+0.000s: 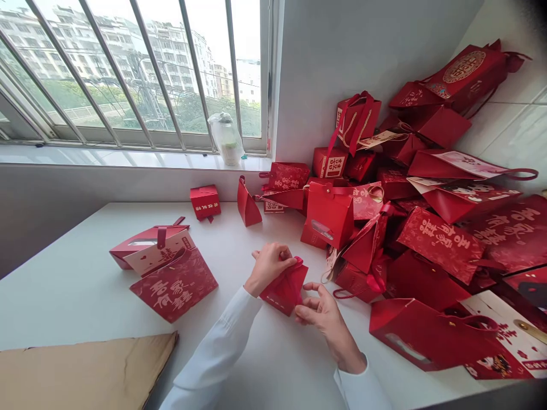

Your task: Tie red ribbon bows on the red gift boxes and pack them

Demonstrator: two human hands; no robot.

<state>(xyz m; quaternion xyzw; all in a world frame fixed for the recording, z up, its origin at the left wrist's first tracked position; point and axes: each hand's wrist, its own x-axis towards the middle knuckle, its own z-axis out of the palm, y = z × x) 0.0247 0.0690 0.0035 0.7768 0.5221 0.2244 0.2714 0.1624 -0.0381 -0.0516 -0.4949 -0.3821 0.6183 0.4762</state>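
Observation:
A small red gift box (280, 293) with a bright pink ribbon (298, 262) is between my hands over the white table. My left hand (271, 265) reaches over its top, with thumb and fingers closed at the upper edge by the ribbon. At the box's lower right side, my right hand (319, 310) has its thumb and curled fingers against the corner. Small pale lettering shows on the face toward me. The far side of the box is hidden behind my left hand.
Many red gift boxes (440, 233) are piled on the right against the wall. Several more stand at the back, including a small cube box (205, 202). Patterned boxes (175, 285) sit at left, above a cardboard sheet (89, 370). A bagged jar (228, 139) rests on the windowsill.

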